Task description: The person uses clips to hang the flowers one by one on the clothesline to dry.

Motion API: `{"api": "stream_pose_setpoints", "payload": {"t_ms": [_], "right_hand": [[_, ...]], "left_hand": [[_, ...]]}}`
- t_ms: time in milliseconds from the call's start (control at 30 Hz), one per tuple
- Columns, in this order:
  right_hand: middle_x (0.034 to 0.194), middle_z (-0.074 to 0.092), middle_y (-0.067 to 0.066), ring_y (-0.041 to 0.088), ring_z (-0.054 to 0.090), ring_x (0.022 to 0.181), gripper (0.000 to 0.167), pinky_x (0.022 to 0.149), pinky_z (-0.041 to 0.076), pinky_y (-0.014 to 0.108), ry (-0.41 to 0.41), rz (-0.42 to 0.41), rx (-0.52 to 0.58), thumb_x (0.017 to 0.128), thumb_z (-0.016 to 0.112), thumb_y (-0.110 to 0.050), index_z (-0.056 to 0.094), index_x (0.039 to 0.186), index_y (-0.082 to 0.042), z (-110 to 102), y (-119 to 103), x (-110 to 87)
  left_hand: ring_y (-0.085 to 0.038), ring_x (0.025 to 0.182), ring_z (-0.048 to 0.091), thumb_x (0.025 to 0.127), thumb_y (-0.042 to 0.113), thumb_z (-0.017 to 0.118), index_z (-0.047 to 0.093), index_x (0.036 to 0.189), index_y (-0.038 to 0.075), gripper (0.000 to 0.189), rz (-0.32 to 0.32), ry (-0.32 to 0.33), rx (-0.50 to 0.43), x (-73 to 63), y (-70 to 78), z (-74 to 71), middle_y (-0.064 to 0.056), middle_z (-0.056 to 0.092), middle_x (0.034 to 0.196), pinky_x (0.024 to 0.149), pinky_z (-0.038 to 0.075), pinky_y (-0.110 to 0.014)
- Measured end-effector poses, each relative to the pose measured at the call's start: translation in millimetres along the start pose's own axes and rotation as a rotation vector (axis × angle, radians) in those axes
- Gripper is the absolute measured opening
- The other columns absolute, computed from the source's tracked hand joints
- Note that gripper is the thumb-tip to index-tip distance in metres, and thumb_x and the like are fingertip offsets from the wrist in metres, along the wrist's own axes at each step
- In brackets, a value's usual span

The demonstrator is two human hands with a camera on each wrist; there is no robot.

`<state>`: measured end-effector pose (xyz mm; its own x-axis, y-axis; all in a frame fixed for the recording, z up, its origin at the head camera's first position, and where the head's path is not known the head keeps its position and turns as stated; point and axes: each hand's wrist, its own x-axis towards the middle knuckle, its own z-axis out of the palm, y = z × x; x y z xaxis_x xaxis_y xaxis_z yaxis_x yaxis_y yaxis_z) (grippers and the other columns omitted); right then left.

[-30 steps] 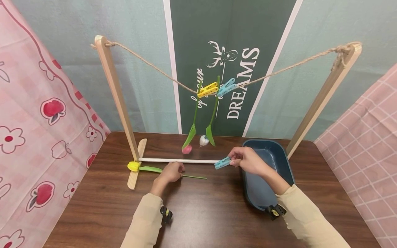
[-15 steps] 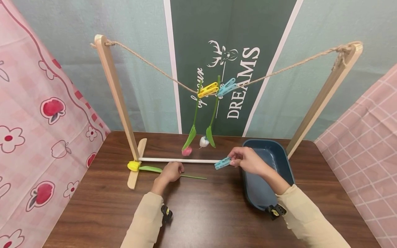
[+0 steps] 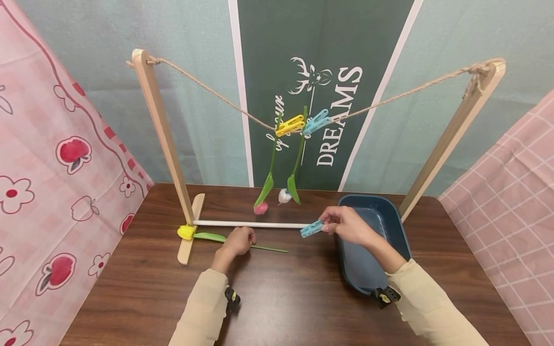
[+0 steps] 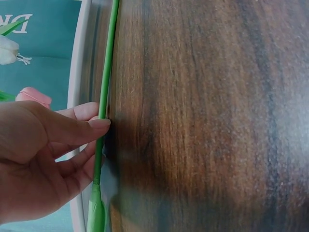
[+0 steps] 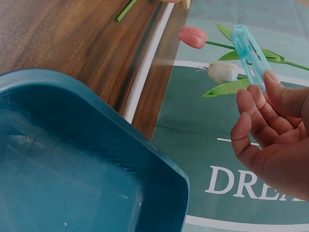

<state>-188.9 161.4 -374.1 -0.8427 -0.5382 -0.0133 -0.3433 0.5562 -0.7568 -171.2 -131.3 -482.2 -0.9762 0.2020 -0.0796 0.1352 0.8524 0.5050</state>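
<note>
My left hand (image 3: 237, 241) pinches the green stem (image 4: 107, 63) of a yellow tulip (image 3: 186, 232) between thumb and fingers, low over the table. The tulip's bloom overlaps the wooden foot of the stand at the left. In my right hand (image 3: 348, 224), thumb and fingertips hold a light blue clothespin (image 5: 250, 55) by one end, near the tub's left rim. Behind the hands, a pink tulip (image 3: 260, 207) and a white tulip (image 3: 284, 196) hang head down from a rope. A yellow clothespin (image 3: 290, 125) and another blue clothespin (image 3: 317, 122) clip their stems there.
The sagging rope (image 3: 212, 91) runs between two wooden posts, the left post (image 3: 162, 129) and the right post (image 3: 450, 144). A white rod (image 3: 255, 224) crosses low between them. A dark blue tub (image 5: 159, 166) stands under my right forearm. Printed cloths hang behind and at both sides.
Both hands stay almost in place, still holding the tulip stem and the clothespin. The free end of the stem dips very slightly, and the hanging pink tulip sways a little.
</note>
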Motion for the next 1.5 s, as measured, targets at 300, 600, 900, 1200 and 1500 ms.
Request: {"api": "stream_pose_setpoints", "payload": {"t_ms": [300, 600, 900, 1200, 1500], "right_hand": [[0.069, 0.056, 0.002, 0.016, 0.053, 0.059, 0.008, 0.052, 0.044, 0.028, 0.003, -0.008, -0.015, 0.079, 0.064, 0.005, 0.062, 0.085, 0.000, -1.1, 1.1, -0.9], [0.068, 0.056, 0.003, 0.015, 0.052, 0.058, 0.008, 0.052, 0.044, 0.027, 0.016, -0.017, -0.013, 0.079, 0.063, 0.007, 0.062, 0.084, 0.001, -2.3, 3.2, -1.4], [0.068, 0.056, 0.002, 0.020, 0.053, 0.060, 0.008, 0.052, 0.044, 0.027, 0.015, -0.018, -0.012, 0.079, 0.064, 0.006, 0.062, 0.085, 0.001, -2.3, 5.9, -1.3], [0.067, 0.056, 0.002, 0.015, 0.052, 0.058, 0.008, 0.052, 0.044, 0.027, 0.030, -0.008, -0.021, 0.079, 0.064, 0.007, 0.062, 0.083, 0.000, -2.3, 7.4, -2.7], [0.067, 0.056, 0.002, 0.025, 0.055, 0.060, 0.008, 0.052, 0.044, 0.027, 0.024, -0.010, -0.012, 0.079, 0.063, 0.007, 0.062, 0.082, 0.000, -2.7, 7.1, -1.3]], "left_hand": [[-0.016, 0.064, 0.050, 0.068, -0.011, 0.053, 0.061, 0.067, 0.007, 0.020, 0.019, -0.011, -0.025, -1.1, -0.5, -1.8, 0.002, 0.054, 0.063, 0.057, 0.041, -0.027], [-0.016, 0.069, 0.052, 0.065, -0.013, 0.051, 0.063, 0.067, 0.008, 0.024, 0.021, -0.009, -0.047, -1.7, 0.4, -8.5, 0.002, 0.057, 0.065, 0.063, 0.043, -0.029], [-0.016, 0.069, 0.053, 0.065, -0.014, 0.050, 0.063, 0.068, 0.009, 0.026, 0.034, -0.013, -0.043, -1.6, 6.2, -15.4, 0.003, 0.057, 0.064, 0.066, 0.043, -0.030], [-0.017, 0.064, 0.051, 0.063, -0.014, 0.052, 0.063, 0.069, 0.007, 0.025, 0.079, 0.013, -0.064, -2.5, 11.5, -22.4, 0.005, 0.052, 0.060, 0.062, 0.041, -0.028], [-0.011, 0.061, 0.047, 0.064, -0.013, 0.054, 0.062, 0.070, 0.009, 0.024, 0.125, 0.057, -0.063, -2.4, 17.5, -28.0, 0.006, 0.051, 0.060, 0.060, 0.040, -0.027]]}}
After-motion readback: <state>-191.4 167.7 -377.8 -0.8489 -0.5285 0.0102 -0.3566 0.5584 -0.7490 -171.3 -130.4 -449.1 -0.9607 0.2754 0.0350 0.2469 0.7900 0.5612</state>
